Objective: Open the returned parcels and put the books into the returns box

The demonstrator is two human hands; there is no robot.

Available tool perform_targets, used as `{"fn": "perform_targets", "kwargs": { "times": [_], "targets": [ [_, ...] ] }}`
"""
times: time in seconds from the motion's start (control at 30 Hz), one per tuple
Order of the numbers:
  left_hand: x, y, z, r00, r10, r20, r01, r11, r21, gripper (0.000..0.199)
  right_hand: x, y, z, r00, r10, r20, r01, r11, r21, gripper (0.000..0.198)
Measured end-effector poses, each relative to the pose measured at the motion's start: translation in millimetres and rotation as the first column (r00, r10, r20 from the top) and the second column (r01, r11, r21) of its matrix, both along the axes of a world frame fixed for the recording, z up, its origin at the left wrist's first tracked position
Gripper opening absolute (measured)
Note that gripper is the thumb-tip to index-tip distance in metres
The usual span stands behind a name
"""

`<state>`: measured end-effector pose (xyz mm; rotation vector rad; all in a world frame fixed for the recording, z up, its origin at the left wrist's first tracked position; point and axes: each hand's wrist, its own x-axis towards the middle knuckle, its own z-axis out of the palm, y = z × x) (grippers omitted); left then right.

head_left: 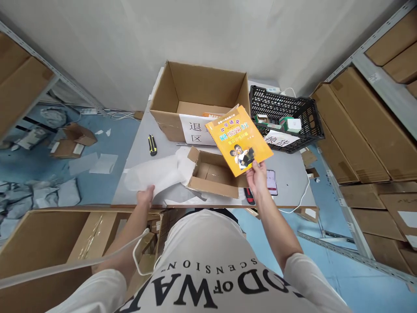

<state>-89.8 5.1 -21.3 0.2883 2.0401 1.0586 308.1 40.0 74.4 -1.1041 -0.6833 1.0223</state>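
Note:
An orange book (pixel 239 139) is pinched at its lower edge by my right hand (pixel 258 177). It is tilted, front cover up, over the right side of a small open cardboard box (pixel 211 188). My left hand (pixel 145 198) has its fingers closed on the edge of a white translucent packing sheet (pixel 156 171), which lies across the table left of the small box. Behind them stands a large open cardboard box (pixel 169 126) with a paper label on its front. Part of another orange item (pixel 211 115) shows inside it.
A black plastic crate (pixel 306 108) with small boxes stands back right. A yellow-black utility knife (pixel 152 145) lies at left on the grey table (pixel 293 182). Near my right wrist are a phone (pixel 271 182) and a red-black cutter (pixel 249 196). Shelves with cartons (pixel 371 130) flank the right side.

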Motion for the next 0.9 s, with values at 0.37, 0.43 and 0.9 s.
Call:
{"fn": "perform_targets", "kwargs": {
  "times": [0.37, 0.43, 0.9],
  "targets": [
    [72, -11, 74.1, 0.884, -0.178, -0.432, 0.374, 0.824, 0.426, 0.091, -60, -33, -1, 0.965, 0.035, -0.258, -0.043, 0.999, -0.024, 0.056],
    [107, -6, 97.0, 0.769, -0.633, -0.092, 0.575, 0.62, 0.534, 0.086, -72, -35, 11, 0.968, 0.068, -0.243, -0.073, 0.997, -0.014, 0.056],
    [139, 8, 102.6, 0.534, -0.82, 0.205, 0.487, 0.497, 0.718, 0.048, -18, -32, 26, 0.937, 0.344, -0.062, -0.349, 0.923, -0.16, 0.052]
  ]
}}
